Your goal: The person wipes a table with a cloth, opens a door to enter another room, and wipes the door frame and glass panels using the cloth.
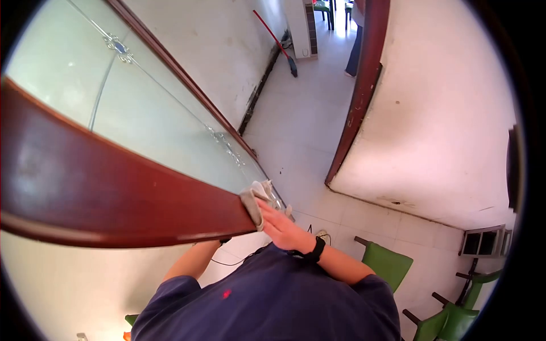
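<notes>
One door [153,119] stands ahead and to the left; its brown band [125,182] runs lengthwise from the left of view to the right hand, the nearer one. One broom [275,38] lies well beyond. Of two hands, the right [277,224] holds one cloth [250,207] against the band's end, fingers straight; the left is hidden, its grip impossible to tell.
</notes>
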